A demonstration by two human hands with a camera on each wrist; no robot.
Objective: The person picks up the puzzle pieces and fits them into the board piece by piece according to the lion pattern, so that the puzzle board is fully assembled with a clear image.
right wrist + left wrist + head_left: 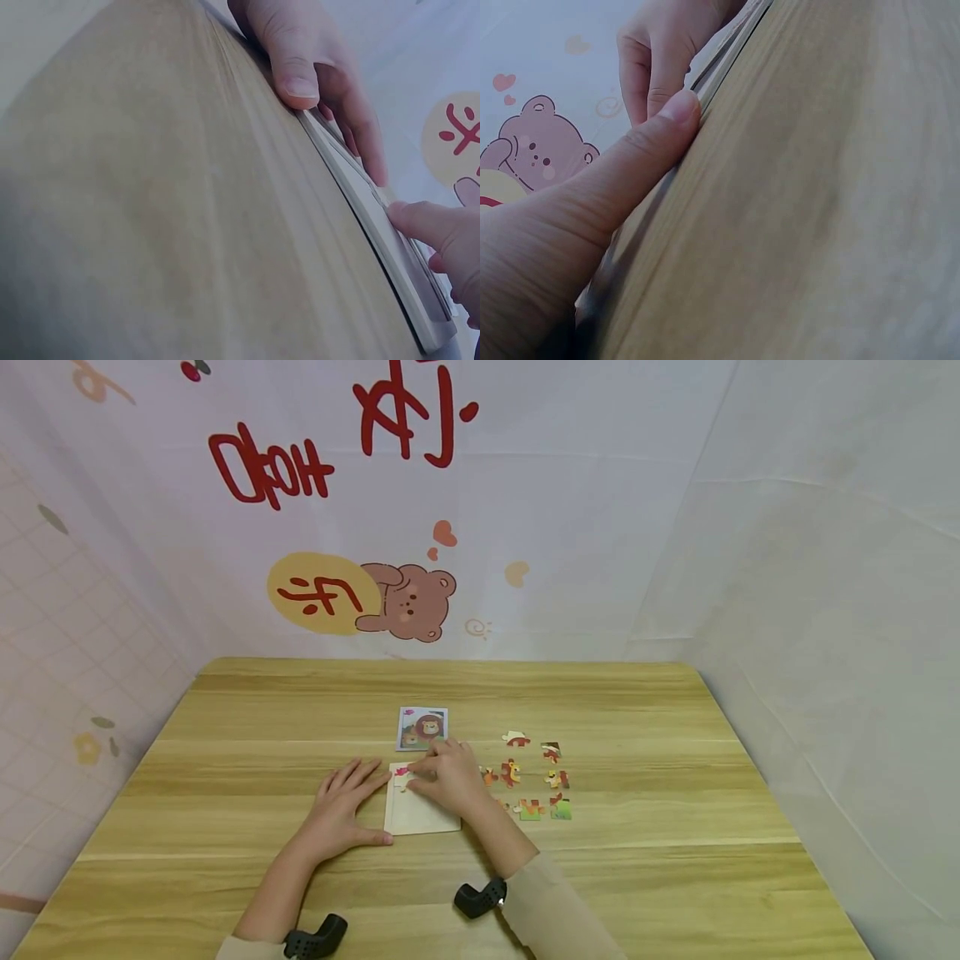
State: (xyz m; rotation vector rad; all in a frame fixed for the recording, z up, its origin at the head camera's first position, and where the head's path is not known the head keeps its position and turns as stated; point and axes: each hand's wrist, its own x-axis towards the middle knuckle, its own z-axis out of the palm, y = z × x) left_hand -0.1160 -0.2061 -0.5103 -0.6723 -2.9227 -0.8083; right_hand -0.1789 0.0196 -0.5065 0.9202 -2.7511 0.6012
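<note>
L hand point(341, 814) is laid w/ fingers spread at L edge of tray point(427, 819), near corner touched by thumb. R hand point(453, 778) is held over tray, fingertips set by puzzle pc. point(401, 772) in far L corner; whether it's pinched can't be told, contact hidden. Loose pcs. point(530, 811) are scattered on table point(660, 843) to R; lion card point(422, 729) is placed just beyond.

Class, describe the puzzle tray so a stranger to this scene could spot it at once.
On the wooden table, find the left hand and the right hand. The flat, pale, squarish puzzle tray lies between them, partly hidden by the right one. Its surface is mostly bare, unlike the lion card beyond it and the colourful loose pieces to its right.
</note>
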